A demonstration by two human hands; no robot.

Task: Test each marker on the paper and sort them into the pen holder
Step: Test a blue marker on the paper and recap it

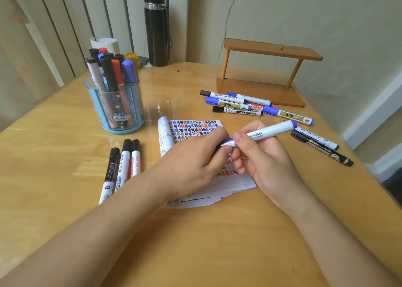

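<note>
My right hand point(258, 156) grips the white barrel of a blue marker point(272, 131), its blue tail end pointing up to the right. My left hand point(195, 160) pinches the blue cap end of that same marker point(225, 144) above the paper pad point(228, 186). The pad's open page is filled with rows of blue, red and black test marks. A clear blue pen holder point(115, 106) at the left holds several markers. Three black-capped markers point(124, 167) lie left of the pad. Several loose markers point(241, 104) lie at the back right.
A small wooden shelf point(265, 78) stands at the back right against the wall. A black thermos bottle point(157, 28) is behind the holder, next to a yellow-capped item point(132, 58). Two more markers point(322, 147) lie near the table's right edge.
</note>
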